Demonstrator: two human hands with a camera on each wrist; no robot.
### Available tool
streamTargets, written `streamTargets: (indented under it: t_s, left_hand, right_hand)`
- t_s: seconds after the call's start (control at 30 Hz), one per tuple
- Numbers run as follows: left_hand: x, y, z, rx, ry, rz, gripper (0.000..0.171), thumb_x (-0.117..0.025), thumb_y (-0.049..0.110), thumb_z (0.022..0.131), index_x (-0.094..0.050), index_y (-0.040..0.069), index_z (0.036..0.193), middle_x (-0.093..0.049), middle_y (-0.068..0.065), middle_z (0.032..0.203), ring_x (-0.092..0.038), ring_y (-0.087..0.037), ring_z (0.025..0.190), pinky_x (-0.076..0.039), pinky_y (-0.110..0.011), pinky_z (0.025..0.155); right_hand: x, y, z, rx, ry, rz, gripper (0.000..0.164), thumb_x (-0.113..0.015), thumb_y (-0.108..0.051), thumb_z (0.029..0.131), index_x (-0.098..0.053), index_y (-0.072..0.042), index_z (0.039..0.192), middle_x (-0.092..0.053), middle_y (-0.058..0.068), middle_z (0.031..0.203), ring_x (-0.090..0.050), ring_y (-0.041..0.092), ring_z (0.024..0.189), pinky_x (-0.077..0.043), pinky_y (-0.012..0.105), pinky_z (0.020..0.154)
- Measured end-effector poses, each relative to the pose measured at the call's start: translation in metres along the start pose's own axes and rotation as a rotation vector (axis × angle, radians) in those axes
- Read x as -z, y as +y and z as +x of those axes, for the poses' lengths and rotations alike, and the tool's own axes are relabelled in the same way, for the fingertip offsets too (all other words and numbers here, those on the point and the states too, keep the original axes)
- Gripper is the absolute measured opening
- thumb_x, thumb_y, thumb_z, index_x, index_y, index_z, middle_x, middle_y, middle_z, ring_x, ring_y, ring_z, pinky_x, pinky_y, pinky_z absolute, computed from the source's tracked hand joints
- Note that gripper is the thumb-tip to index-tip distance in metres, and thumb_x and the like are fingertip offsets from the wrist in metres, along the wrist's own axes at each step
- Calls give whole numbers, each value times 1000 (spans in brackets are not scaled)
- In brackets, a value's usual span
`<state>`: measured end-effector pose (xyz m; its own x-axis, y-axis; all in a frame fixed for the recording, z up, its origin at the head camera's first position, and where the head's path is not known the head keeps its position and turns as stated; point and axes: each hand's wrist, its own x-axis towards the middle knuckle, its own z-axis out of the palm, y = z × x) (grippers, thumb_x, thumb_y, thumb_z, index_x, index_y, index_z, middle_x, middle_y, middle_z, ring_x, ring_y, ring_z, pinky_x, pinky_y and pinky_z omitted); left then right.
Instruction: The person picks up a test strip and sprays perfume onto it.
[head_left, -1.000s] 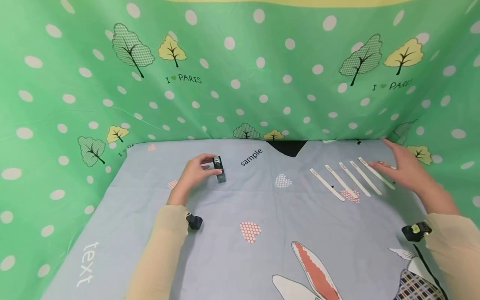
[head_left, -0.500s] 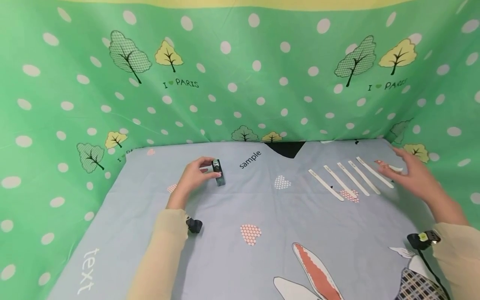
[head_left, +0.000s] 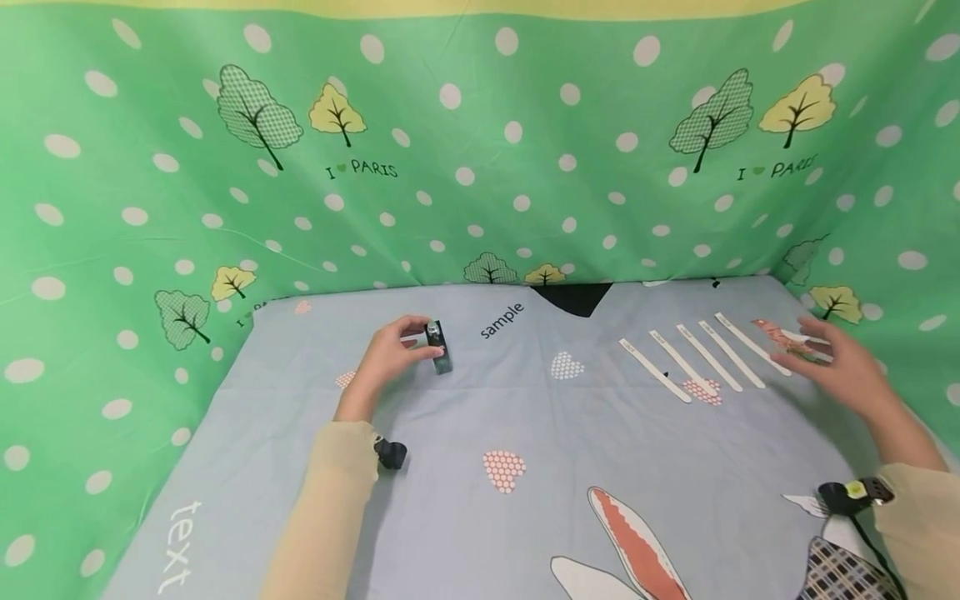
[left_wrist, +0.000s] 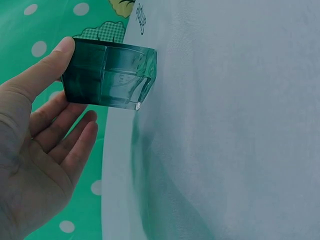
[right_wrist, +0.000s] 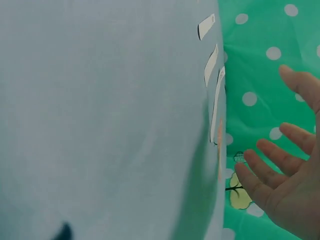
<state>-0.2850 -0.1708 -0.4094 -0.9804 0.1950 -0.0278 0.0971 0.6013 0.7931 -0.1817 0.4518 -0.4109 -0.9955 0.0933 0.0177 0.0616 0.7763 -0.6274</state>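
Observation:
In the head view, my left hand (head_left: pixel 393 350) holds a small green glass bottle (head_left: pixel 441 354) at the left part of the table. The left wrist view shows the bottle (left_wrist: pixel 112 75) as a faceted block, dark green at one end and clear at the other, pinched between thumb and fingers. Whether its base touches the cloth is hard to tell. On the right lie several narrow white paper strips (head_left: pixel 708 358), side by side and slanted, with small print at their far ends. Just right of them hovers my right hand (head_left: pixel 840 362); in its wrist view the fingers (right_wrist: pixel 265 175) are spread and hold nothing.
A grey-blue cloth (head_left: pixel 450 533) printed with hearts, words and a rabbit covers the table. An orange printed figure (head_left: pixel 780 336) lies beside the strips. Green dotted fabric (head_left: pixel 480 192) hangs behind and at the sides. Wrist cameras (head_left: pixel 847 497) sit on both sleeves.
My right hand has moved away from the outermost strip, rightward and toward me, uncovering the orange print. The left hand keeps holding the bottle in nearly the same place.

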Motion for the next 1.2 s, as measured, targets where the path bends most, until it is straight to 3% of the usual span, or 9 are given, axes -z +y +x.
streamTargets:
  t_s: [0.13,0.33,0.5,0.6,0.7,0.8,0.93,1.03,1.2]
  left_hand:
    - [0,0,0,6,-4,0,68,-82,25,84,-52,9,142,-55,-18,142,-54,-38,132,-44,-45,111]
    - [2,0,-2,8,-1,11,68,-81,27,84,-51,9,143,-55,-19,143,-53,-39,132,-44,-45,111]
    - [2,1,-2,14,-7,13,68,-81,26,84,-51,9,143,-54,-19,144,-53,-40,132,-44,-46,111]
    - [2,2,-2,9,-9,10,68,-81,26,84,-51,8,143,-54,-19,143,-53,-40,132,-44,-46,111]
    - [1,2,-2,5,-5,5,67,-81,26,84,-51,8,142,-55,-19,142,-53,-39,133,-44,-45,111]
    - [0,3,-1,-3,-1,2,67,-81,24,84,-51,7,142,-55,-20,141,-52,-38,133,-44,-45,111]
    - [0,4,0,-4,0,7,67,-81,24,84,-52,7,142,-56,-20,141,-53,-37,133,-45,-44,110]
    - [-1,4,0,-4,0,15,66,-81,24,85,-52,7,141,-56,-20,140,-53,-36,133,-45,-43,110]
    - [-2,1,0,-7,0,23,66,-81,26,84,-52,7,141,-56,-20,140,-53,-37,133,-45,-44,110]
  right_hand:
    - [-1,9,-3,-35,19,-1,82,-62,-38,98,-21,4,155,-36,34,148,-57,36,119,-43,14,74]
    - [-1,15,-6,-59,9,17,78,-61,-38,99,-28,11,149,-41,38,139,-35,-28,79,-37,9,63]
    - [-3,19,-9,-140,-21,186,79,-62,-35,99,-26,17,146,-68,-2,102,-55,-19,72,-49,10,64]
    - [-4,21,-9,-197,-28,284,82,-63,-35,98,-25,21,145,-50,-35,83,-62,-12,72,-55,13,66]
    - [-5,23,-8,-276,-30,274,88,-64,-40,96,-24,20,146,-50,-32,82,-60,-14,69,-53,12,64]
    - [-6,25,-7,-362,-11,231,89,-65,-45,94,-28,16,147,-64,-2,96,-58,-16,68,-52,12,63]
    - [-7,25,-9,-435,5,158,89,-64,-52,92,-34,8,149,-39,36,143,-62,26,117,-50,42,99]
    - [-7,25,-12,-412,8,83,85,-64,-55,91,-40,5,146,-56,27,131,-32,55,135,-35,64,103]
    - [-9,23,-10,-329,23,2,75,-66,-49,92,-49,8,138,-55,-24,74,-49,43,112,-42,36,79]
